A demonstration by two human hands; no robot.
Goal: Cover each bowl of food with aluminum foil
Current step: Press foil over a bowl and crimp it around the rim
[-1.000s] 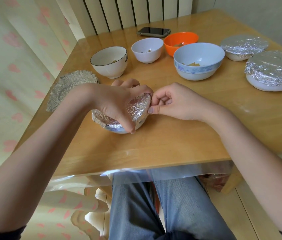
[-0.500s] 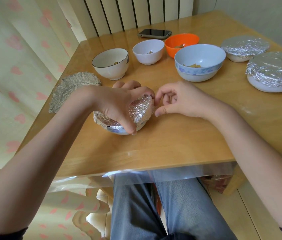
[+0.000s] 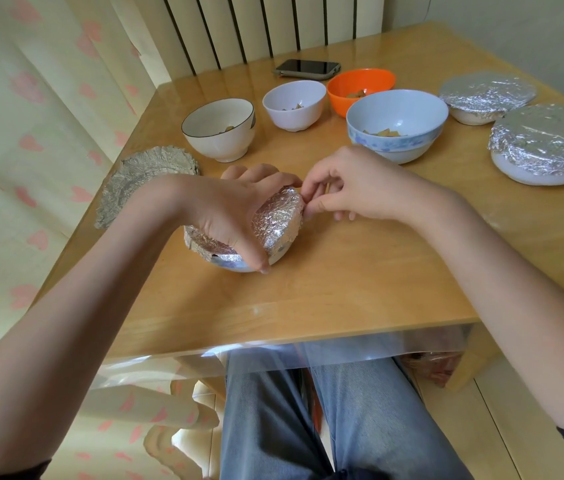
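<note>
The left hand (image 3: 225, 216) lies palm-down over the foil-covered bowl (image 3: 275, 225), fingers curled round its far rim and thumb pressed on its near side. The right hand (image 3: 353, 188) pinches the foil at the bowl's right rim between thumb and curled fingers. Both forearms reach in over the table's near edge.

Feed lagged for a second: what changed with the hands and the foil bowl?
Right hand let go of the foil, slid slightly along the rim, and pinches it again. Left hand still grips the bowl. Other bowls unmoved.
</note>
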